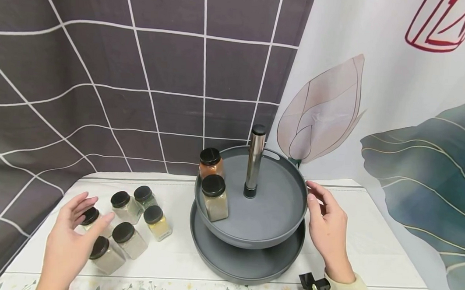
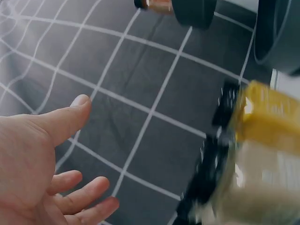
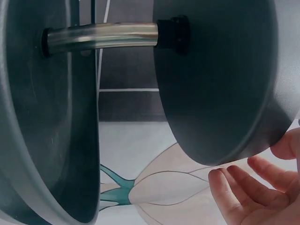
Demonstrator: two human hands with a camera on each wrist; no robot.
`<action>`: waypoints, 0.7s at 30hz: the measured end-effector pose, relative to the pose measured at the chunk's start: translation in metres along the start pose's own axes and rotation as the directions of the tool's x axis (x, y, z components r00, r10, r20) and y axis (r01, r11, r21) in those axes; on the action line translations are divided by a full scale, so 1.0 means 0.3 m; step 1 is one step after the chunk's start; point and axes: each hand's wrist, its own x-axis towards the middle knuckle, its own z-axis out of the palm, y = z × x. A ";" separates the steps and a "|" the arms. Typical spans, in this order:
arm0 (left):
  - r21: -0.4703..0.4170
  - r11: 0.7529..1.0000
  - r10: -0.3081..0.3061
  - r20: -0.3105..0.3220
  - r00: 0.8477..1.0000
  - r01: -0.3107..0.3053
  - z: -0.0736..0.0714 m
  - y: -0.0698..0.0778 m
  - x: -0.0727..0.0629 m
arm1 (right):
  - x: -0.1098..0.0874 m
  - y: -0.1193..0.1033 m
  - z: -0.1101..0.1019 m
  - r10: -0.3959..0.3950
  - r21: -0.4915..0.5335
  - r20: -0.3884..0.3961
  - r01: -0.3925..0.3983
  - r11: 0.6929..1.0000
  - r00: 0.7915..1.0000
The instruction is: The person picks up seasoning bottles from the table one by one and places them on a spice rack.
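My left hand (image 1: 67,237) hovers beside several square spice jars with black lids, fingers spread and nothing in its grasp. Closest to it are a jar of pale powder (image 1: 109,261) and one partly behind the fingers. A yellow-filled jar (image 1: 158,226) stands at the group's right. At the right side of a grey two-tier round stand, my right hand (image 1: 328,222) touches the upper tray (image 1: 276,208), fingertips and thumb along its outer wall. On that tray's left side are an orange-red spice jar (image 1: 211,163) and a jar of greyish powder (image 1: 216,203).
The lower tray (image 1: 245,270) sits on the white tabletop covering (image 1: 171,260). A metal post (image 1: 255,163) rises from the upper tray. A dark grid-patterned cloth (image 1: 173,63) hangs behind, with a leaf-printed one (image 1: 335,137) to the right. A small black object (image 1: 307,281) is beside the right sleeve.
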 end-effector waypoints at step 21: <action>0.049 0.989 0.122 0.292 0.949 -0.142 -0.052 -0.346 0.164 | 0.017 0.023 0.004 -0.010 0.007 0.102 0.010 1.000 0.995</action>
